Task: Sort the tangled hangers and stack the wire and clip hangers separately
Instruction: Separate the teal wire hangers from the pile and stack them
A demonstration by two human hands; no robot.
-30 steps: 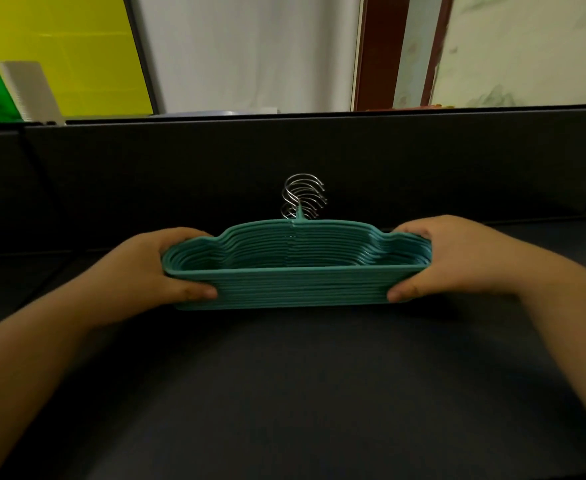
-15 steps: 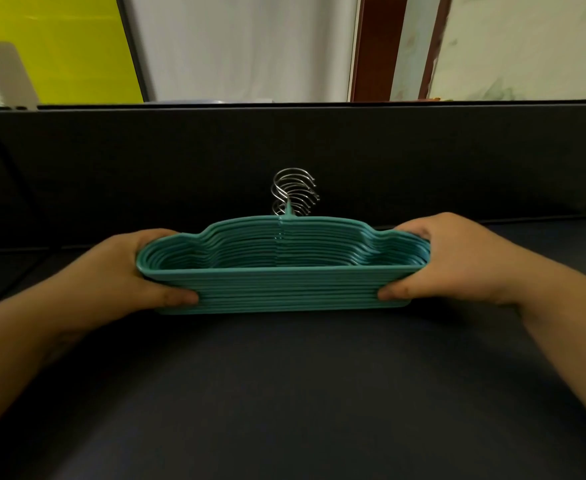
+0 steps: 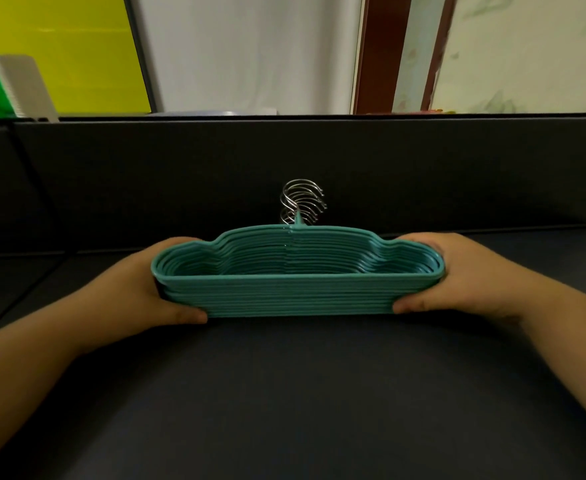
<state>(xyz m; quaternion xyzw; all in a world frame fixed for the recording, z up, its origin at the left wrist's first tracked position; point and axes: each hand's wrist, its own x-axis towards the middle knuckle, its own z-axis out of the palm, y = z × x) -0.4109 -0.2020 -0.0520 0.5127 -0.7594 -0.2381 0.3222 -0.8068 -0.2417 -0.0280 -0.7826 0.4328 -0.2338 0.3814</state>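
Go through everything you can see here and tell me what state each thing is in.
Teal hangers: stacked neatly, gripped at both ends.
Metal hooks: bunched together, pointing away from the person.
Left hand: closed on the stack's left end.
Right hand: closed on the stack's right end.
Dark table: under the stack.

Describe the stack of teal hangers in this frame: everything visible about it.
The stack of teal hangers is a neat pile of many matching hangers with a matte teal coating, lying flat on the dark table. Each has a straight bottom bar and wavy shoulders. Their silver metal hooks bunch together at the far side, pointing toward the dark back wall. The edges look closely aligned. The left hand grips the left end and the right hand the right end, thumbs on the near side.
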